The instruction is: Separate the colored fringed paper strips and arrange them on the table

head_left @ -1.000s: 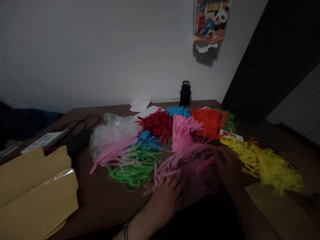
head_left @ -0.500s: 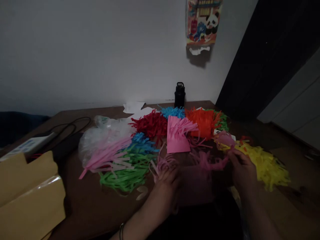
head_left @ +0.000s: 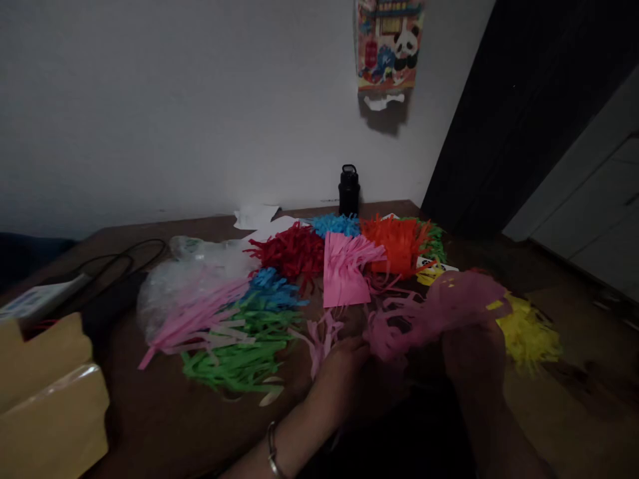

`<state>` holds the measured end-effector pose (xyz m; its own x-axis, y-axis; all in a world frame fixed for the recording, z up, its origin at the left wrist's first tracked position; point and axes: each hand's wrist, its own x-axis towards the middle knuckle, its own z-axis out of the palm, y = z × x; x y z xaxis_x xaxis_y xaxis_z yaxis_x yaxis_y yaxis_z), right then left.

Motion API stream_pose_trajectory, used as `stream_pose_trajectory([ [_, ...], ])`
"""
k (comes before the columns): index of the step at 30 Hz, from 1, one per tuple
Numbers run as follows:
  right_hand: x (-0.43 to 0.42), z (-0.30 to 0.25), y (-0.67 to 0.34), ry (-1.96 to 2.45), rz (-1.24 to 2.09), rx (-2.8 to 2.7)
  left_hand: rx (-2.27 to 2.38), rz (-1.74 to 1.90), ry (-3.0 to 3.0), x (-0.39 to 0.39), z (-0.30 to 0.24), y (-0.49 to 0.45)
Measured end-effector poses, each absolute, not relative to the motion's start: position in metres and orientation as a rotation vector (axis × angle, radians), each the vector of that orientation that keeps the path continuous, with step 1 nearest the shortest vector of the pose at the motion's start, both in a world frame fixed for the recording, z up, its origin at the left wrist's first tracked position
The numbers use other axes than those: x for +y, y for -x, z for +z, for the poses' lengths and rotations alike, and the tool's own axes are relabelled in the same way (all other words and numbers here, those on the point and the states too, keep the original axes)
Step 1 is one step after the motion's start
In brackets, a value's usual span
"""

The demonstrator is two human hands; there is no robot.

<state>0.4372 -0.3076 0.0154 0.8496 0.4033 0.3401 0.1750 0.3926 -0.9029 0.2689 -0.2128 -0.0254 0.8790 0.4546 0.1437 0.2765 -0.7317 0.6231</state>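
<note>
Dim light and motion blur soften the pink fringed paper (head_left: 417,313) stretched between my hands. My left hand (head_left: 344,369), a band at its wrist, is closed at the left end of this paper, its fingertips partly hidden. Smeared by movement, my right hand (head_left: 474,352) is closed under the paper's raised right end, with its fingers mostly covered. Loose pink strips (head_left: 323,336) lie just beyond my left hand. Behind them rests another pink sheet (head_left: 347,289) with a cut fringe. Yellow fringed paper (head_left: 532,332) is to the right of my right hand.
Red (head_left: 292,249), blue (head_left: 334,225) and orange (head_left: 397,243) fringe bundles line the table's back. Green fringe (head_left: 237,359) and a clear plastic bag (head_left: 192,266) lie left. A black bottle (head_left: 349,191) stands by the wall. Yellow card (head_left: 50,406) fills the near left corner.
My right hand has brought the pink paper's end up and spread it wider. The flat pink part before my lap has left sight. The view has turned slightly right.
</note>
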Motion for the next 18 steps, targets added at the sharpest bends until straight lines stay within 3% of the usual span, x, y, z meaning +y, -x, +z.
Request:
stream_pose_trajectory([
  [11,-0.296,-0.006,-0.422,1.261,0.08,-0.523,0.594,0.309,-1.98,-0.23,0.005,-0.233],
  [18,-0.295,0.018,-0.421,1.315,0.045,-0.493,0.566,0.226,-1.889,-0.237,0.006,-0.229],
])
